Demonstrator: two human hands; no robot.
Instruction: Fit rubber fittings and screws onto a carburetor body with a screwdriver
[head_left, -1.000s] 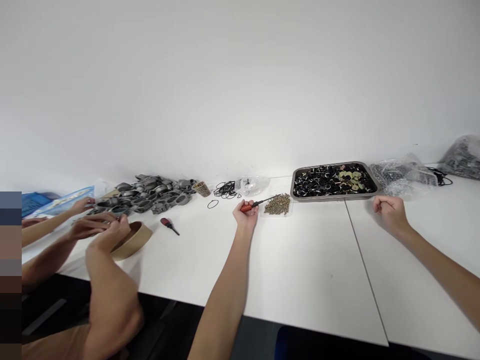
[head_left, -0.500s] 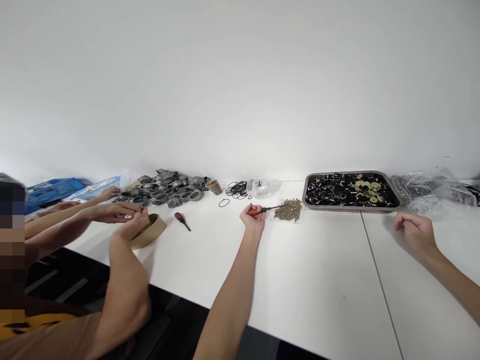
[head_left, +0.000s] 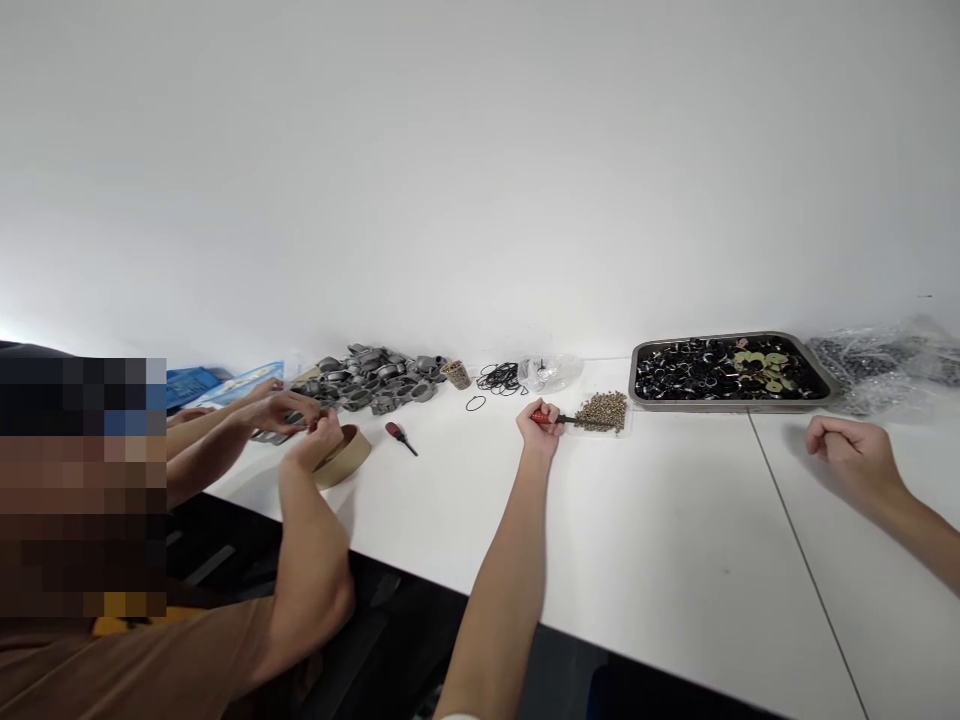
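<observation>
My left hand [head_left: 538,430] is closed around the red handle of a screwdriver [head_left: 551,419]. Its dark shaft points right, the end lying at a pile of small brass-coloured screws [head_left: 602,410] in a shallow clear tray [head_left: 628,428]. My right hand [head_left: 859,455] is curled into a fist above the white table, in front of the large metal tray. Its fingers hide whatever may be inside. That metal tray [head_left: 731,407] holds black ring-like parts [head_left: 671,370] and yellowish metal pieces [head_left: 772,368].
At the left a co-worker's hands [head_left: 319,430] work near a tape roll [head_left: 345,460]. A second screwdriver [head_left: 401,438], grey parts [head_left: 382,375], a cup of screws [head_left: 456,374], black rubber rings [head_left: 502,378] and plastic bags [head_left: 551,372] lie along the wall.
The view has turned left, so everything appears farther right. My left hand has brought the screwdriver slightly closer to the screws, its shaft now reaching over them. My right hand stays curled.
</observation>
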